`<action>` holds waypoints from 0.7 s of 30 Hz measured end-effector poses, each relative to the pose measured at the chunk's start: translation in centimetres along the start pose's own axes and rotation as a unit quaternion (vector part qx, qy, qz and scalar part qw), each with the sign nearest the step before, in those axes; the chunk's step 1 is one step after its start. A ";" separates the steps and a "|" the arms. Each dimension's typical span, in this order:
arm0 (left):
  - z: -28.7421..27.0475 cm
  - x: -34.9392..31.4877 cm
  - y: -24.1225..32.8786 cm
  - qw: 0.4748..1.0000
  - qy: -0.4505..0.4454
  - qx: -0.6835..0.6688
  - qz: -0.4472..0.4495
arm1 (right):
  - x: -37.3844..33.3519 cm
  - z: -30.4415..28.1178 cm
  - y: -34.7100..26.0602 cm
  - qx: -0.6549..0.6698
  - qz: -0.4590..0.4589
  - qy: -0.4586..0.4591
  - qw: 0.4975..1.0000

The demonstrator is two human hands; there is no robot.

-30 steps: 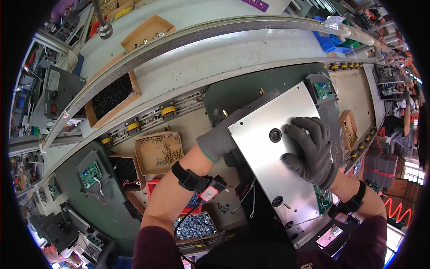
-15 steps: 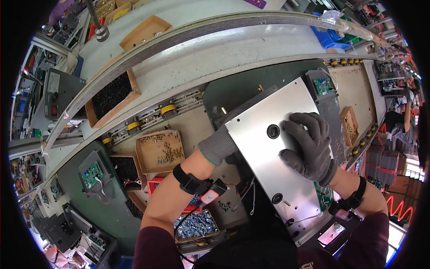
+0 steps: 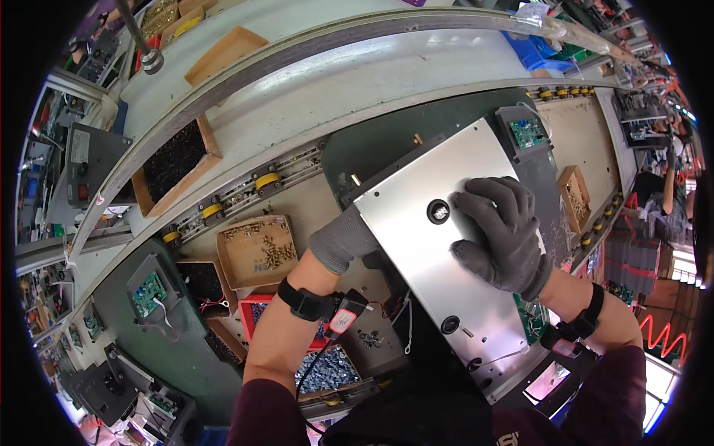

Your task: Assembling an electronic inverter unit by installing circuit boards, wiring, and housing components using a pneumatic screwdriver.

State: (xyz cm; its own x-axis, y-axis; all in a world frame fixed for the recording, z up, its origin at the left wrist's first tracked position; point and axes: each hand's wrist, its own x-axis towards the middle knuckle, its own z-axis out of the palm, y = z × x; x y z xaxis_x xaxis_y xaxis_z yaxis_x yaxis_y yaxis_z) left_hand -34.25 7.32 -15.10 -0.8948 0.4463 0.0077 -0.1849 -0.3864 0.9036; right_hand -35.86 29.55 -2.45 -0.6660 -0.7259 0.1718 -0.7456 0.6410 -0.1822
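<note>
A silver sheet-metal panel lies slanted in front of me, with round black grommets set in it. My right hand, in a grey glove, rests on top of the panel near its right edge, fingers apart and slightly bent. My gloved left hand reaches under the panel's left edge; its fingers are hidden, so I cannot see what they grip. Beneath the panel's lower right edge shows a green circuit board. A dark plate extends past the upper left edge.
Left of the panel stand a cardboard tray of brass-coloured parts, a red bin and a box of silvery screws. A green board carries a circuit board in a dark holder. A roller rail and a metal bar cross beyond.
The whole view has shifted slightly. The panel and both hands sit a little further left, and something pale now shows through the upper grommet. My right hand keeps its place on the panel.
</note>
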 end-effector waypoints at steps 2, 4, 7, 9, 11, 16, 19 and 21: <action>0.5 0.3 -0.2 1.000 0.007 -0.024 0.000 | 0.0 0.1 0.0 0.001 -0.005 -0.008 1.000; 1.2 0.4 -0.5 0.996 0.005 -0.088 0.016 | 0.0 0.0 -0.1 -0.009 0.000 0.020 1.000; 1.7 0.1 -0.4 0.997 0.045 -0.007 0.063 | -0.2 -0.2 -0.2 -0.013 -0.017 0.020 1.000; 2.1 -0.2 -0.3 0.996 0.068 -0.001 0.051 | -0.3 -0.4 -0.2 -0.025 -0.028 0.000 0.999; 2.1 -0.3 -0.1 0.993 0.077 0.031 0.089 | -0.5 -0.6 -0.3 -0.032 -0.032 0.005 0.999; -0.1 -0.2 0.7 0.989 0.016 0.143 0.026 | 0.0 -0.8 -0.6 -0.016 -0.021 -0.004 1.000; -1.6 -1.1 1.2 0.975 0.001 0.220 -0.021 | 0.8 -1.4 -0.6 -0.025 -0.040 -0.015 0.999; -1.8 -1.0 1.1 0.974 0.009 0.227 -0.014 | 1.4 -1.9 -0.7 -0.023 -0.042 -0.031 0.998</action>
State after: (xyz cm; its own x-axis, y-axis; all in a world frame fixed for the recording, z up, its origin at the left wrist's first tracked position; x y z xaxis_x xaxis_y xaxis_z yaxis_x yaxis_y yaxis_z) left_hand -34.30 5.04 -14.85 -0.8996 0.4361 -0.0243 -0.0152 0.0244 0.9996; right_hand -36.27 28.59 -0.24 -0.5997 -0.7907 0.1231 -0.7998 0.5872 -0.1242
